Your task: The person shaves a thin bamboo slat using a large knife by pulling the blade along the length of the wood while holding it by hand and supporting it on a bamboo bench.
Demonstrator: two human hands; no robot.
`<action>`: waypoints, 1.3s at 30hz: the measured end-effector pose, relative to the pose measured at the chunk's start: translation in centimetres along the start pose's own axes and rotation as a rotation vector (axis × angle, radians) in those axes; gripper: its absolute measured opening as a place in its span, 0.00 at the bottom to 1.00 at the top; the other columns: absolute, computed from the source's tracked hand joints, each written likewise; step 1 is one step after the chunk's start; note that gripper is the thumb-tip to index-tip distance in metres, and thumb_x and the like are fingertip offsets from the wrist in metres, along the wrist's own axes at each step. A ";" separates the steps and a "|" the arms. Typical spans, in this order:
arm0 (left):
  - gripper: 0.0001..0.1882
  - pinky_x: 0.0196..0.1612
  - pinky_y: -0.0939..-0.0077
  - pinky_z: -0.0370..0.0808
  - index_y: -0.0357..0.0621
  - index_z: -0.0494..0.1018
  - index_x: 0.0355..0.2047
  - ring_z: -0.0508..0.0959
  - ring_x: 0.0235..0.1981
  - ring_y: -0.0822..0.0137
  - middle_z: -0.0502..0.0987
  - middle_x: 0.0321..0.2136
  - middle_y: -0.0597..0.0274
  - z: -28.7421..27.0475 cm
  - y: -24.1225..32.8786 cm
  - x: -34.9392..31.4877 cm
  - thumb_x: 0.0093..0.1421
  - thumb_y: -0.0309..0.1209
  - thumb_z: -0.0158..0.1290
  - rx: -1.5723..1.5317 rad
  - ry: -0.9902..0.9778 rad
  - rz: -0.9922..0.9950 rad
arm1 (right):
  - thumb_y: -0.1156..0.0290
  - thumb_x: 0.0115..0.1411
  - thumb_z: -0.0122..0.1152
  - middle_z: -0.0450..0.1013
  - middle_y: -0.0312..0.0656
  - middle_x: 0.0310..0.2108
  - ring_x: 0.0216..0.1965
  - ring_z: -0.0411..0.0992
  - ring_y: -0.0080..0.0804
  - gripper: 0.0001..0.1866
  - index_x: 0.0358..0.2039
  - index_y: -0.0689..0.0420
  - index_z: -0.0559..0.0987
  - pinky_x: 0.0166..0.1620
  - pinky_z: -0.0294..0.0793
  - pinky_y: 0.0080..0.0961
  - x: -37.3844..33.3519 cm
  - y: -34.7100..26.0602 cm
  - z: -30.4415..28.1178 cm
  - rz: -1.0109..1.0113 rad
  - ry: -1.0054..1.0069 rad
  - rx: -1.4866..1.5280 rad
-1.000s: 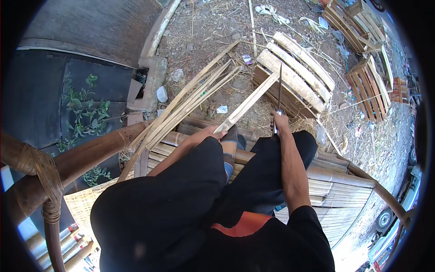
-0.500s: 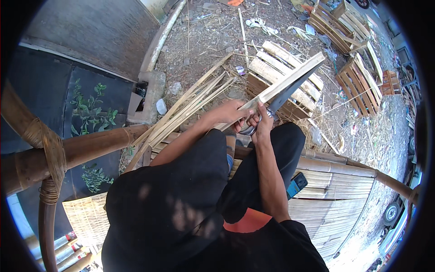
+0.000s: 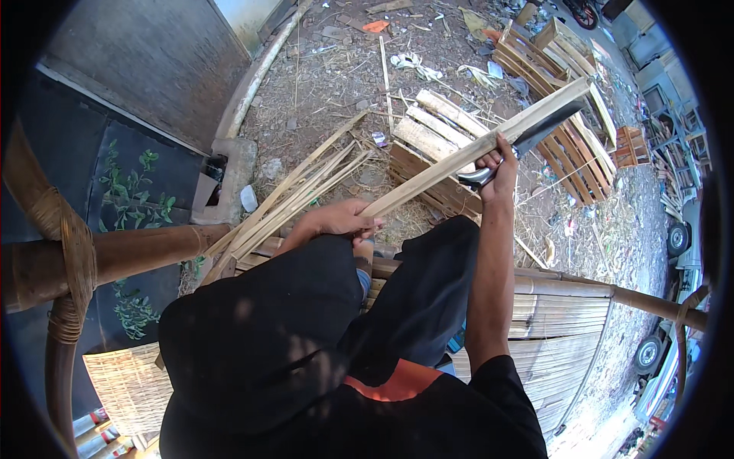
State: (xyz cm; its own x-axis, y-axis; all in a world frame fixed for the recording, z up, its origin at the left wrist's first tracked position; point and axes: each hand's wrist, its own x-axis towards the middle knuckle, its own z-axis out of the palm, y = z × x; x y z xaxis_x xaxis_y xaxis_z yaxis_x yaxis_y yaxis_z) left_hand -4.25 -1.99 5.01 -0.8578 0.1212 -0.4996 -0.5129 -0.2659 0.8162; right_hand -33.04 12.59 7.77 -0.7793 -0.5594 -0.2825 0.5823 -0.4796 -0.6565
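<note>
My left hand [image 3: 353,218] is closed round the near end of a long, pale bamboo strip [image 3: 436,176], above my left knee. The strip slopes up and away to the right. Farther along it, my right hand [image 3: 499,170] grips the handle of a large knife [image 3: 552,125]. Its dark, broad blade points to the upper right, close alongside the strip's right side. My right index finger reaches up against the strip. Several thin bamboo strips [image 3: 294,200] lie in a loose bundle left of my left hand.
Slatted wooden crates [image 3: 432,126] stand on the littered ground ahead and to the right. I sit on a bamboo-slat platform [image 3: 550,344]. A thick bamboo rail [image 3: 160,252] crosses at left, above a woven mat [image 3: 130,386]. A phone is mostly hidden by my right leg.
My right hand with the knife has moved away and to the right along the strip, apart from my left hand. The left hand has shifted slightly nearer and left. The view has shifted slightly.
</note>
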 end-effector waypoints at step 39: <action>0.17 0.30 0.80 0.69 0.42 0.69 0.37 0.71 0.24 0.75 0.74 0.25 0.64 -2.5 7.8 -1.1 0.70 0.43 0.38 -0.141 0.378 0.346 | 0.64 0.55 0.67 0.66 0.28 0.15 0.15 0.61 0.14 0.17 0.39 0.63 0.78 0.19 0.59 0.17 -10.1 8.6 6.1 -0.005 -0.378 -0.951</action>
State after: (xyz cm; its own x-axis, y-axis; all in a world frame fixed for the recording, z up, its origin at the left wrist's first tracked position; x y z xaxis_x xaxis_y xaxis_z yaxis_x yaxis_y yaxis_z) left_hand -7.20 -6.54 11.19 -0.8905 -0.3430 -0.2989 -0.1700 -0.3585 0.9179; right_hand -18.79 9.97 9.26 -0.5612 -0.8146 -0.1467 0.0252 0.1604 -0.9867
